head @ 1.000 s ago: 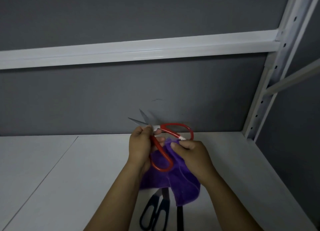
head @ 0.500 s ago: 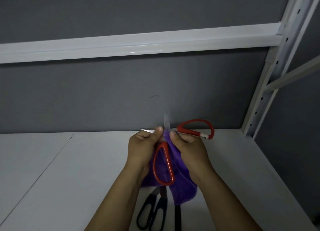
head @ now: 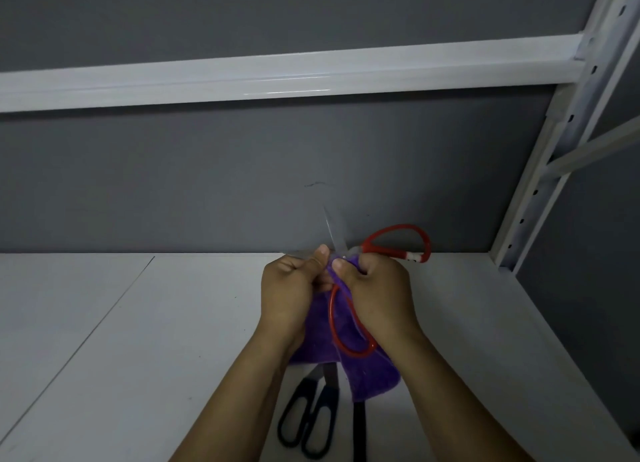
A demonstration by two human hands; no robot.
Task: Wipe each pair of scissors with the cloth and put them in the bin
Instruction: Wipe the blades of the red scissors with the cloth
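Note:
I hold a pair of red-handled scissors (head: 398, 243) above the white shelf, blades spread wide. My left hand (head: 294, 288) pinches one blade near the pivot. My right hand (head: 377, 288) grips the purple cloth (head: 374, 375) around the pivot, and the cloth hangs down below both hands. One red loop points right, the other hangs down between my wrists. A black-handled pair of scissors (head: 308, 420) lies on the shelf under my forearms, partly covered by the cloth. No bin is in view.
A white shelf board (head: 138, 340) with a seam on the left runs to a grey back wall. A white crossbeam (head: 277, 73) spans overhead. A perforated white upright (head: 554, 156) stands at the right. A dark strip (head: 360, 427) lies beside the black scissors.
The scissors have swung round and opened wider: one red loop moved out to the right, the other hangs down. My right hand slid the cloth up from the handle to the pivot.

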